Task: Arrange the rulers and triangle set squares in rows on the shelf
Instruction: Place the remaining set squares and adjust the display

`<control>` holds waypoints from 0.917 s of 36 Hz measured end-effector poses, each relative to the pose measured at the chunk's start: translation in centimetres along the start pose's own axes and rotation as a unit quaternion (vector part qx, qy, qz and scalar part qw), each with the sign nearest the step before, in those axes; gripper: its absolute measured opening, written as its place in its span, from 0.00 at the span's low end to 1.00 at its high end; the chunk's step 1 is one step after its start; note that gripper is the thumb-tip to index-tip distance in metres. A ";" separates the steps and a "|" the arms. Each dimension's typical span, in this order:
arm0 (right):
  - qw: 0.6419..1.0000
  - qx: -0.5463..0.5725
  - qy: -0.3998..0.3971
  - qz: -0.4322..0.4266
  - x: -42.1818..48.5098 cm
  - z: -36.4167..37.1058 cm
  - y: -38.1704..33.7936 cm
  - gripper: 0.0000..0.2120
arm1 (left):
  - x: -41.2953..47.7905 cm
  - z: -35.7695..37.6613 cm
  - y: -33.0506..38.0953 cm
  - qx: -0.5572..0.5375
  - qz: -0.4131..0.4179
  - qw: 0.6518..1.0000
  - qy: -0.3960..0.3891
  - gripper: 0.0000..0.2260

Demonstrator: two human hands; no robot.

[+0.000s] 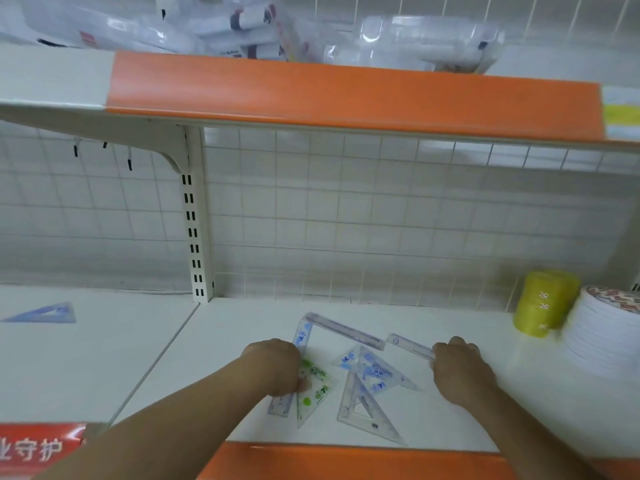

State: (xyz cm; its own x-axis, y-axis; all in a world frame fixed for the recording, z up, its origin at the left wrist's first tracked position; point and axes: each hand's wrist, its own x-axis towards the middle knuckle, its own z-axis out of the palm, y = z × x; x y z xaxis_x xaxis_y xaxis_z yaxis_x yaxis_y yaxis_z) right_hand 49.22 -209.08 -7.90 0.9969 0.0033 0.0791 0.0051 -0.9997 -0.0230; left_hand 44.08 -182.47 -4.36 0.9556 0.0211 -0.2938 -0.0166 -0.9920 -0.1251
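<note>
On the white metal shelf (450, 420) we see our left hand (273, 367) at 9 o'clock of the pile. Its fingers curl down over a clear plastic ruler with blue print (302, 336), the thumb tip on a green-dotted clear triangle (315, 386); whether it pinches, we cannot tell. At 3 o'clock our right hand (460, 370) closes its fingers round the end of a short clear ruler (408, 346). Between the hands lie blue-printed clear set squares (375, 370), with a long clear ruler (346, 330) at 12 o'clock.
</note>
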 end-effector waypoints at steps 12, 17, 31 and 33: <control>1.000 0.007 0.012 -0.013 0.1 0.3 0.2 0.11 | 0.1 0.3 0.1 -0.016 0.007 1.000 0.008 0.19; 1.000 0.019 0.013 -0.015 0.3 0.3 0.3 0.10 | 0.3 0.4 0.0 -0.031 0.004 0.999 0.010 0.19; 1.000 0.006 0.007 0.013 0.7 0.4 0.2 0.12 | -1.0 -0.8 0.6 -0.058 -0.009 0.998 -0.011 0.16; 1.000 0.007 0.003 0.014 0.8 0.3 0.2 0.12 | -1.2 -0.9 0.6 -0.061 -0.012 0.998 -0.016 0.14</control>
State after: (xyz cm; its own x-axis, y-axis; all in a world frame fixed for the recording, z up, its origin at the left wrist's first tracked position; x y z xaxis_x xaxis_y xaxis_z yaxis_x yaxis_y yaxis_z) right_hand 50.07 -209.31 -8.16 0.9961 -0.0242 0.0850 -0.0209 -0.9990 -0.0392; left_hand 43.18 -183.19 -3.22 0.9456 0.0463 -0.3219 0.0434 -0.9989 -0.0160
